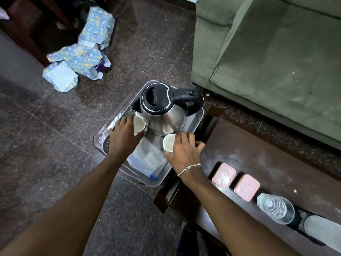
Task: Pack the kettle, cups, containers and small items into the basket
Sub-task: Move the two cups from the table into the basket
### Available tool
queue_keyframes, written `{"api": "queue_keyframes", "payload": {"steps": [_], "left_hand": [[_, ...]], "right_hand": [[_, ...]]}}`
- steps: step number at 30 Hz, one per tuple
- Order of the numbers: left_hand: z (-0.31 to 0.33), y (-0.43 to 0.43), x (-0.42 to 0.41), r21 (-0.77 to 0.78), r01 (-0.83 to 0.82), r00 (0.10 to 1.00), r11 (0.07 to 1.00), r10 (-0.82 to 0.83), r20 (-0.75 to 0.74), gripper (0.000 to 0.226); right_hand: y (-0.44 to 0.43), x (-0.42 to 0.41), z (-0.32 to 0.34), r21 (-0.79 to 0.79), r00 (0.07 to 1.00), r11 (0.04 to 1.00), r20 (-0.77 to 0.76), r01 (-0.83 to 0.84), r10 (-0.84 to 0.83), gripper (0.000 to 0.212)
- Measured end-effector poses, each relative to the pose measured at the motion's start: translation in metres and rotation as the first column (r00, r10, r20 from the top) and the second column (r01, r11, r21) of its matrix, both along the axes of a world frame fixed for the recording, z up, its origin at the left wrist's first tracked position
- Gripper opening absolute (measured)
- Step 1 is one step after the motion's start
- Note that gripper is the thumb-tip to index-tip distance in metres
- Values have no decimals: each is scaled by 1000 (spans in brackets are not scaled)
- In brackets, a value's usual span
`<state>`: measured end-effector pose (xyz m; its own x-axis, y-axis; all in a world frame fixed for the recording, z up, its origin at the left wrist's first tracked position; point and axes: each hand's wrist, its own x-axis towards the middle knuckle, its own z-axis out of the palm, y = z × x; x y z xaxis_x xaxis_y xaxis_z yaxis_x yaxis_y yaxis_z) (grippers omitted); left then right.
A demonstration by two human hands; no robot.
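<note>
A steel kettle [164, 111] with a black lid and handle stands at the far end of the grey basket [198, 119] on the floor. My left hand [122, 133] holds a white cup [138, 124] tilted on its side against the kettle's left. My right hand [184, 150] grips a second white cup [168, 143], upright, just in front of the kettle. A clear plastic bag [149, 157] with a blue-capped item lies in the basket's near end. Two pink square containers [223, 174] [246, 187] sit on the dark wooden table [258, 157].
A clear water bottle [276, 208] lies on the table right of the pink containers. A green sofa [267, 52] fills the upper right. Patterned blue packages [81, 58] lie on the dark stone floor at upper left, beside dark wooden furniture [27, 24].
</note>
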<state>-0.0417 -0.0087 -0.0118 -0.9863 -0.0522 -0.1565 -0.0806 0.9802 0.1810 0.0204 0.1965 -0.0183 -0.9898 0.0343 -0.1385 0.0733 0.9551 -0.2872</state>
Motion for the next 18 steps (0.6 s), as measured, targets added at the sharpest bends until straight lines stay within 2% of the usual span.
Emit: {"api": "queue_keyframes", "payload": {"steps": [4, 8, 12, 18], "left_hand": [[-3, -3, -8, 12, 2, 1000, 1000, -2, 0, 65], [-6, -6, -11, 97, 1, 1000, 995, 1, -19, 67], [-8, -9, -12, 164, -2, 1000, 987, 5, -17, 72], [-6, 0, -5, 131, -15, 999, 991, 19, -31, 88]], "right_hand": [[-4, 4, -3, 16, 1000, 1000, 9, 0, 0, 70], [-7, 5, -6, -17, 1000, 1000, 22, -1, 1, 79], [-7, 6, -6, -61, 1000, 998, 8, 9, -9, 79], [-5, 7, -5, -67, 1000, 998, -16, 17, -18, 80]]}}
